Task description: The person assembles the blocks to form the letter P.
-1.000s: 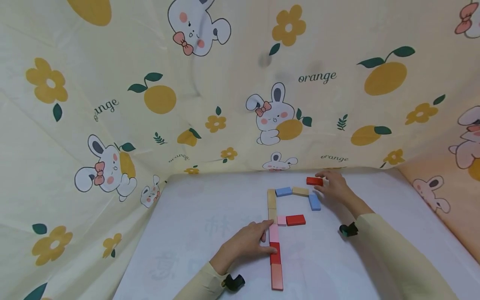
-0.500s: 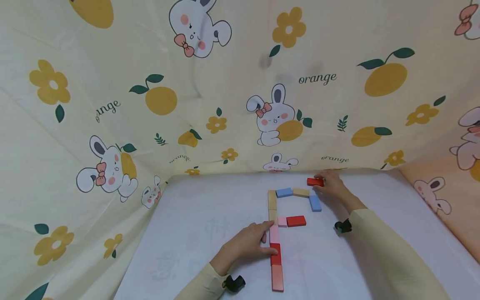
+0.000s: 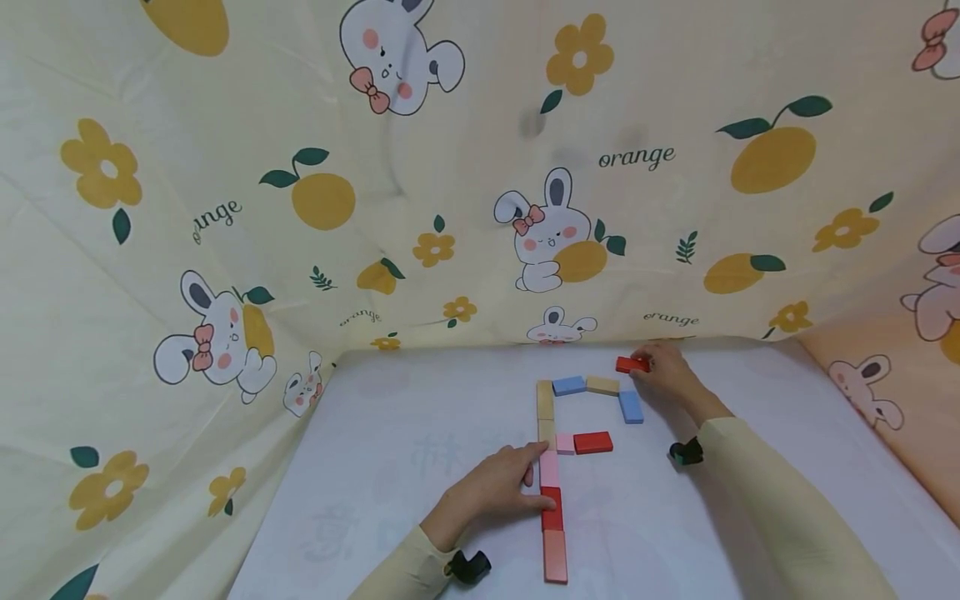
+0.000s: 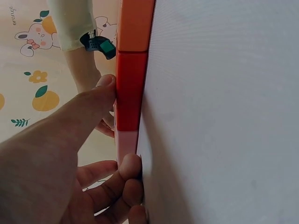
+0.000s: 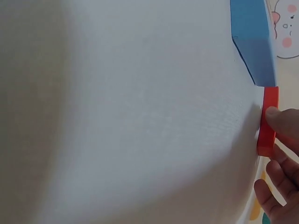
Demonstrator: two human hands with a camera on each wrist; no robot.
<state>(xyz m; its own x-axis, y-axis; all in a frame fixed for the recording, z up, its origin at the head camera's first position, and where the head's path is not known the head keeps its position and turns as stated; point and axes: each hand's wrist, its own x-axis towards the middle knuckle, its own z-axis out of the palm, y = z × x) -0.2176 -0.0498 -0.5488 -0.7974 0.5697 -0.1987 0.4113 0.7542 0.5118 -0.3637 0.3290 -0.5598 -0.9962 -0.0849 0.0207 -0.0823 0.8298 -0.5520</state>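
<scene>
In the head view, the right hand (image 3: 671,377) pinches a red block (image 3: 626,365) near the table's back edge. The right wrist view shows the thumb on this red block (image 5: 267,135), with other fingertips at its far side. The left hand (image 3: 491,487) rests against a straight column of blocks, thumb and index finger spread. Its thumb touches a red block (image 4: 130,91), while other fingertips lie beside the pink block (image 4: 126,144). Two tan blocks (image 3: 545,400) top the column, and a salmon block (image 3: 555,557) ends it nearest the person.
From the column's top runs a blue block (image 3: 568,385), then a tan block (image 3: 602,386) and a slanted blue block (image 3: 631,407). A short pink block (image 3: 565,443) and a red block (image 3: 593,442) branch off mid-column. A patterned cloth (image 3: 450,183) hangs behind the white table (image 3: 405,417).
The right wrist and forearm have swung slightly left while the hand keeps hold of the red block, which has barely shifted. The left hand stays against the column.
</scene>
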